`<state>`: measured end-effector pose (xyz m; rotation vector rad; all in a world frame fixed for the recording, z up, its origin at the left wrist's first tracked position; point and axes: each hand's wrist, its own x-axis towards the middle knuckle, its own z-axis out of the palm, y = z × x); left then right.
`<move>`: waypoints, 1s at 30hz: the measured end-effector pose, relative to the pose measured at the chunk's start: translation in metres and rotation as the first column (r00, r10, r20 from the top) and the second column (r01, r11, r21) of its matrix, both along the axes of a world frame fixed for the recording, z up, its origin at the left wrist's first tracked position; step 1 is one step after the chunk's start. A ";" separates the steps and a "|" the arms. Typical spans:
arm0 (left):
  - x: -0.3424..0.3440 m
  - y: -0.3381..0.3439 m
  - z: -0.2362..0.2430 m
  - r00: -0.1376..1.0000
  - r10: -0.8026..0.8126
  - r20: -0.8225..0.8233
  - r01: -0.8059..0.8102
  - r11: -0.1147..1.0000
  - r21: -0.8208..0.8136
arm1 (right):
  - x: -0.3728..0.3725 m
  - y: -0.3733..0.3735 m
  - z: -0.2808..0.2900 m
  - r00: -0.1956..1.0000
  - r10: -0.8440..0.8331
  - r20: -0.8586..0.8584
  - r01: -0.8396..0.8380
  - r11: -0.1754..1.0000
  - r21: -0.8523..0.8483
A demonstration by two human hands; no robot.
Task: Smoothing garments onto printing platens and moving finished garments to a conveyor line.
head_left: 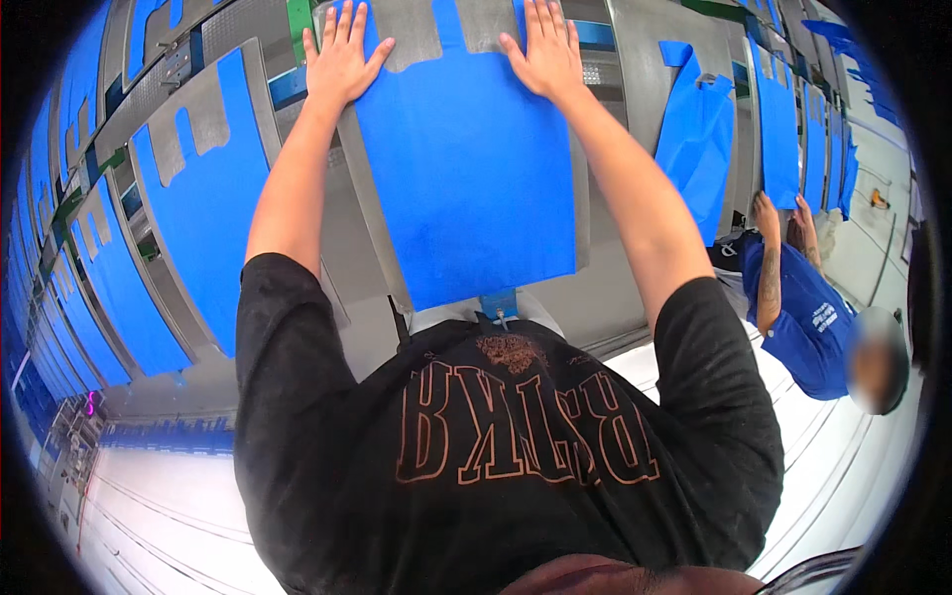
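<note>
In front of me a blue vest-shaped bag (466,178) lies flat on a grey platen (582,208), its two strap ends pointing to the far side. My left hand (342,55) is open, fingers stretched out, palm down at the bag's upper left strap. My right hand (548,55) lies open in the same way at the upper right strap. Neither hand grips anything. The bag's lower edge sits near my waist, with the platen's rim showing along its sides.
Similar platens with blue bags (203,198) run in a row to the left. On the right platen a blue bag (699,139) is crumpled and folded. Beyond it a co-worker in a blue shirt (808,317) holds the lower edge of another blue bag (776,129).
</note>
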<state>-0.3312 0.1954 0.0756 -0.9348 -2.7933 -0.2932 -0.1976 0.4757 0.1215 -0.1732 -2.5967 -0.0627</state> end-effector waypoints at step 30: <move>0.422 0.221 0.043 0.720 -0.271 0.639 -0.163 0.829 0.535 | 0.453 0.255 -0.065 0.632 -0.495 0.596 0.368 -0.485 -0.793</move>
